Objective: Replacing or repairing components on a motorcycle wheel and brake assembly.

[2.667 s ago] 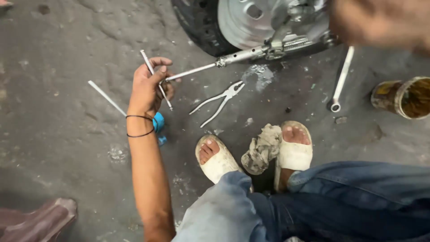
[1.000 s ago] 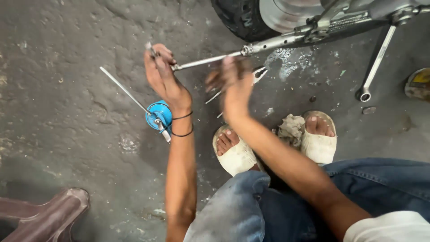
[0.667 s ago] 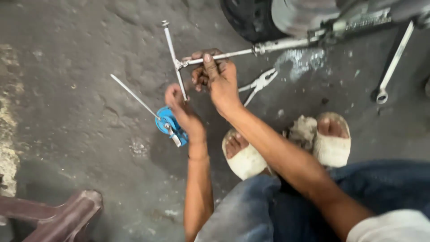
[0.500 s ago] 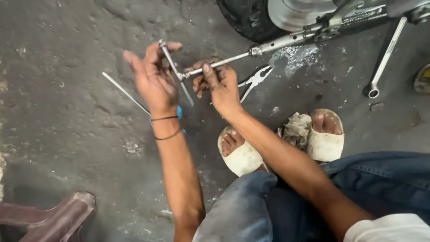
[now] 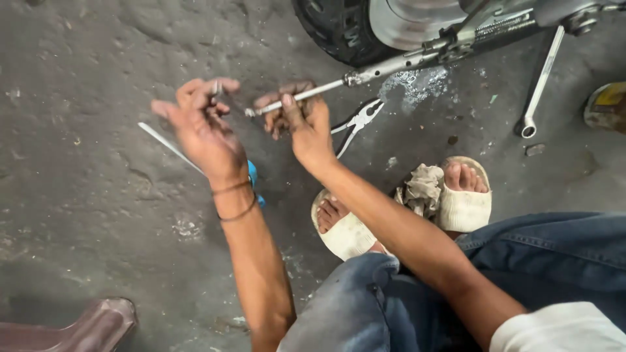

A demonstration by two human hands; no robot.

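Note:
My left hand (image 5: 199, 127) is raised over the concrete floor, its fingers curled around a small metal tool (image 5: 216, 88) of which only the tip shows. My right hand (image 5: 301, 120) pinches the free end of a long thin metal rod (image 5: 313, 92) that runs up and right to the hub of a wheel (image 5: 339, 26). The two hands are a few centimetres apart. Beneath my left wrist lies a blue object (image 5: 252, 175), mostly hidden, and a thin metal bar (image 5: 166, 143) lies on the floor behind that hand.
Pliers (image 5: 357, 122) lie just right of my right hand. A long socket wrench (image 5: 538, 85) rests at the right, near a rusty tin (image 5: 606, 104). A rag (image 5: 420, 189) sits between my sandalled feet (image 5: 464, 202). A brown stool corner (image 5: 85, 326) is at bottom left.
My left hand lifted the metal tool off the floor and brought it toward the rod's end. My right hand came in and took hold of the rod.

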